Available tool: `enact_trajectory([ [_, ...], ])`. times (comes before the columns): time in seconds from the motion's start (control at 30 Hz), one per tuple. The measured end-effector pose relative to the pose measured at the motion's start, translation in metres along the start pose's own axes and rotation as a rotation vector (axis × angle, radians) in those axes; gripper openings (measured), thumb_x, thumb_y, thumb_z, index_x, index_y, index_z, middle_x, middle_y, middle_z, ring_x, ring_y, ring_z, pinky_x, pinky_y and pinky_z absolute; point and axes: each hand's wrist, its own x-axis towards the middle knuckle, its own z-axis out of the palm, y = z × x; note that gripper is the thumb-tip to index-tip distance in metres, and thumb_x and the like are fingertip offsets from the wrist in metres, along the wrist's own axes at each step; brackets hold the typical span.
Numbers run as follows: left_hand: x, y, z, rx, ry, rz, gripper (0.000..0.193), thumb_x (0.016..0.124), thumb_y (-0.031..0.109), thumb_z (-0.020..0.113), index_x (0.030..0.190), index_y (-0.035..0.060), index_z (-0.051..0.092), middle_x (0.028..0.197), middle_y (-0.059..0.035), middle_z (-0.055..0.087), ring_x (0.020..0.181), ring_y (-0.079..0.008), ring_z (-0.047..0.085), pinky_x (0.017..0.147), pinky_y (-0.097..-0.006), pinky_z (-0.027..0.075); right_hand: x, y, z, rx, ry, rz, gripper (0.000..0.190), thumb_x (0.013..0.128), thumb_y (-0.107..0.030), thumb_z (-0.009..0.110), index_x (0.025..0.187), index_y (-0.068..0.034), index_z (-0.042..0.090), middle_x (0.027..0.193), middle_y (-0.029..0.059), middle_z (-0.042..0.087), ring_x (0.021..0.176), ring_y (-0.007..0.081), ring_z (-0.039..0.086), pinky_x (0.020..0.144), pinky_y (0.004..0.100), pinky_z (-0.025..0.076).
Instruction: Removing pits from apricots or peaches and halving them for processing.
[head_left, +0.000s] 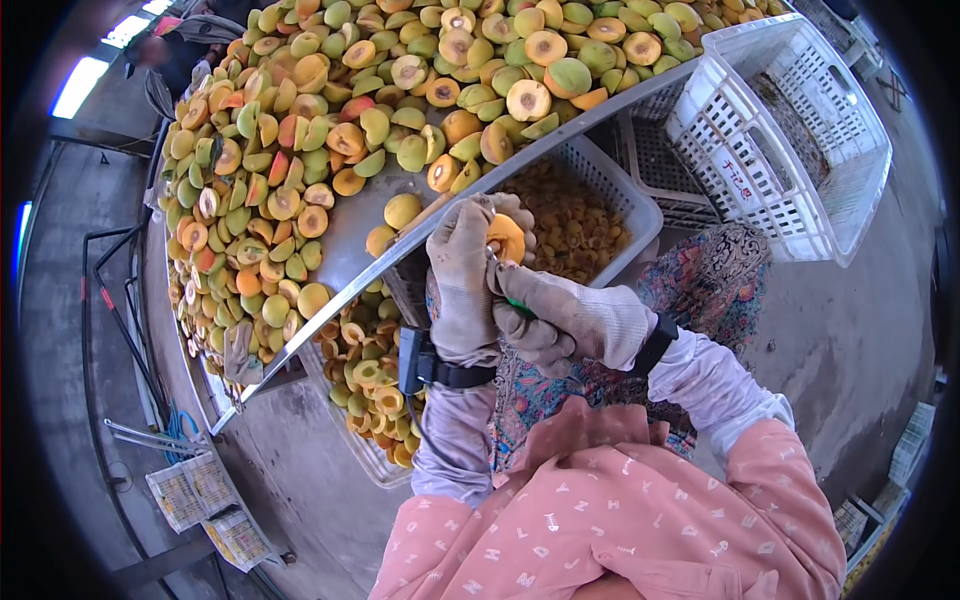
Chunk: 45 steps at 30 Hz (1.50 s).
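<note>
In a soiled knit glove, my left hand (466, 262) holds a halved yellow-orange peach (507, 238), cut side showing. My gloved right hand (562, 315) is closed around a tool with a green handle (520, 306); its metal end (493, 246) meets the middle of the fruit, and its exact shape is hidden. Both hands are just on my side of the metal table's edge (420, 238). Beyond it lie many peach halves (292, 135), several with pits in them. Two yellow fruits (403, 211) rest close to the edge.
Under the table edge, a grey crate (634, 229) holds small orange-brown pieces. Left of my knees, another crate (375, 474) holds hollowed halves. A white perforated crate (855, 202) stands tilted at the right. A loose glove (240, 352) lies at the table's left corner. Another person (176, 64) is beyond the pile.
</note>
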Motion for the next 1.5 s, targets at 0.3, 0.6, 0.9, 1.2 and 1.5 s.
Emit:
enact_trajectory([
  [0.3, 0.030, -0.042, -0.018, -0.714, -0.050, -0.057, 0.041, 0.102, 0.043, 0.043, 0.107, 0.0050, 0.057, 0.090, -0.0099, 0.064, 0.075, -0.0204, 0.063, 0.064, -0.0331, 0.056, 0.025, 0.011, -0.031, 0.589, -0.390, 0.182, 0.047, 0.102, -0.057, 0.037, 0.080, -0.018, 0.049, 0.051, -0.0104, 0.028, 0.039, 0.0045, 0.027, 0.037, 0.0227, 0.022],
  [0.6, -0.057, -0.069, -0.155, -0.122, 0.540, 0.121, 0.039, 0.101, 0.037, 0.050, 0.107, -0.0001, 0.060, 0.085, -0.0107, 0.065, 0.071, -0.0213, 0.064, 0.062, -0.0344, 0.055, 0.050, 0.013, -0.141, -1.048, 0.848, -0.029, 0.048, 0.091, -0.055, 0.060, 0.090, -0.007, 0.063, 0.065, 0.0042, 0.057, 0.045, 0.0154, 0.051, 0.042, 0.0321, 0.041],
  [0.9, -0.187, -0.157, -0.288, 1.004, 0.983, -0.327, 0.051, 0.085, 0.037, 0.066, 0.126, 0.0070, 0.057, 0.128, -0.0221, 0.057, 0.113, -0.0402, 0.057, 0.095, -0.0467, 0.046, 0.074, 0.001, -0.106, -0.866, 0.882, 0.138, 0.038, 0.093, -0.046, 0.061, 0.091, -0.008, 0.057, 0.062, 0.0056, 0.052, 0.042, 0.0167, 0.049, 0.038, 0.0330, 0.040],
  [1.2, -0.155, -0.182, -0.271, 1.359, 0.954, 0.090, 0.091, 0.079, 0.038, 0.077, 0.148, -0.0007, 0.032, 0.146, -0.0231, 0.040, 0.133, -0.0404, 0.038, 0.112, -0.0500, 0.031, 0.058, 0.037, -0.107, -0.848, 0.898, 0.087, 0.042, 0.094, -0.048, 0.062, 0.092, -0.006, 0.058, 0.061, 0.0040, 0.053, 0.044, 0.0130, 0.047, 0.040, 0.0289, 0.039],
  [1.5, 0.039, -0.147, -0.345, 1.136, 0.827, -0.175, 0.090, 0.079, 0.045, 0.072, 0.153, 0.0208, 0.027, 0.126, -0.0174, 0.054, 0.117, -0.0429, 0.050, 0.107, -0.0540, 0.033, 0.051, 0.070, -0.104, -0.787, 0.960, 0.132, 0.030, 0.095, -0.037, 0.062, 0.098, -0.008, 0.055, 0.062, 0.0040, 0.055, 0.040, 0.0163, 0.049, 0.036, 0.0311, 0.039],
])
